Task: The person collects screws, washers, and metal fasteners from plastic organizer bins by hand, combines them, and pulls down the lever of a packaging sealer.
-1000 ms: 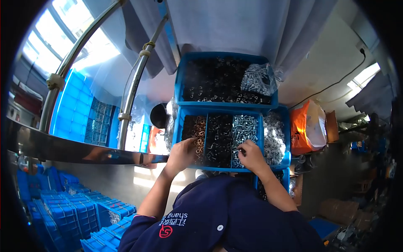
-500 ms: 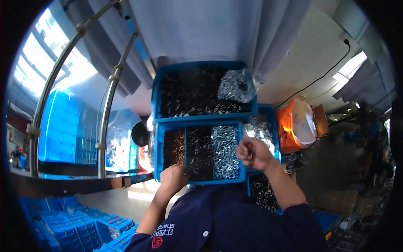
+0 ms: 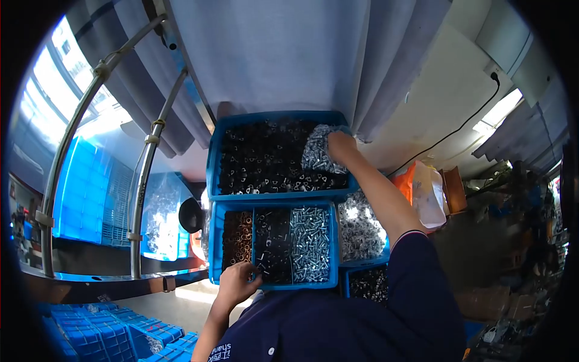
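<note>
My left hand [image 3: 239,282] is curled at the front edge of the divided blue bin [image 3: 212,241], fingers closed round something too small to make out. That bin has copper-coloured rings [image 3: 242,238], black parts [image 3: 272,241] and silver screws [image 3: 310,241] in separate compartments. My right hand [image 3: 342,148] reaches over the back blue bin [image 3: 211,175], at the clear bag of small silver parts [image 3: 316,148]. Its fingertips are hidden in the bag, so their grip cannot be seen. Dark metal pieces [image 3: 259,157] fill the rest of the back bin.
Right of the divided bin is a bin of clear-bagged parts [image 3: 362,232], with a bin of dark parts [image 3: 369,283] below it. An orange bag [image 3: 405,184] stands further right. Metal rails [image 3: 145,187] rise at left, above stacked blue crates [image 3: 90,329].
My right hand has moved from beside the silver screws up and back to the bag in the back bin. My left hand stays near the divided bin's front edge. The view has shifted.
</note>
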Tool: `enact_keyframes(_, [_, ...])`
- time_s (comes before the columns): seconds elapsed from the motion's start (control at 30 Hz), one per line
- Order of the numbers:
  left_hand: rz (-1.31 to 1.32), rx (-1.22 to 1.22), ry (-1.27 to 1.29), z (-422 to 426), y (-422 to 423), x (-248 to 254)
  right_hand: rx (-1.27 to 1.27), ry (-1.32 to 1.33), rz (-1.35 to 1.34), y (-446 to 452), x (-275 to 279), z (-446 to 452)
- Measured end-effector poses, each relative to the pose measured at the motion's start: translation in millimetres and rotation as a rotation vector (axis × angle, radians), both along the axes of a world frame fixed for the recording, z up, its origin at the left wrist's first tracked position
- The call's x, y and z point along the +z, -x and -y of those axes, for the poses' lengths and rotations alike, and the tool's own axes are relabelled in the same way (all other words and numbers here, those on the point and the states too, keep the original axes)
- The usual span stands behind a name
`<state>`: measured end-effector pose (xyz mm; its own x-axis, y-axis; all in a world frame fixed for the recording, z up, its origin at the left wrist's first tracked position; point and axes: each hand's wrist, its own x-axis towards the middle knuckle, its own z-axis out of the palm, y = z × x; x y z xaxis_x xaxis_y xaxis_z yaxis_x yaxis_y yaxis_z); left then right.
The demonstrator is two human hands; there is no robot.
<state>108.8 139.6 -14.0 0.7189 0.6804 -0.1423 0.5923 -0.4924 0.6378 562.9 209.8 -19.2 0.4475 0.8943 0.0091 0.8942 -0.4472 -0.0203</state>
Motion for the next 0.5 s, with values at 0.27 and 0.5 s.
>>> enact_keyframes(0.27, [0.053, 0.084, 0.105, 11, -1, -1, 0.053, -0.095, -0.043, 0, 5, 16])
enact_keyframes(0.5, [0.008, 0.044, 0.107, 15, -3, 12, 0.198, 0.070, -0.373, -8, 17, 33])
